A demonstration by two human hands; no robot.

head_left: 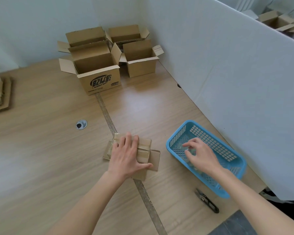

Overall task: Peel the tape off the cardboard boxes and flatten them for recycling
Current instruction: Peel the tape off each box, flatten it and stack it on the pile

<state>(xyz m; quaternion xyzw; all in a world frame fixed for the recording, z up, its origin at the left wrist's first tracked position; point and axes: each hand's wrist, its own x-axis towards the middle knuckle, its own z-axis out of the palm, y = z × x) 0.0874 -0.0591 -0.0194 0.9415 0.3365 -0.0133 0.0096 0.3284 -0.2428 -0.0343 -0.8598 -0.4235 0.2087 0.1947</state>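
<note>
**Flattened box pinned, tape going into basket**

The left hand (126, 154) lies flat, fingers straight and slightly spread, pressing a flattened cardboard box (143, 150) onto the bench (41, 150). The right hand (201, 154) hovers over the blue basket (175, 136), fingers curled, apparently pinching clear tape (187, 150). Open boxes (98, 65) stand at the far corner; snips (207, 202) lie near the basket.

Small flattened box (143, 150) showing plain brown under left hand. 4 open boxes at back showing same brown, front one (98, 77) carrying black printed logo (lettering unreadable). Basket (205, 156) showing bright blue, walls in grid of small square holes. Table (41, 150) showing pale wood grain. Snips (207, 202) showing black. Partition (236, 82) showing white.
</note>
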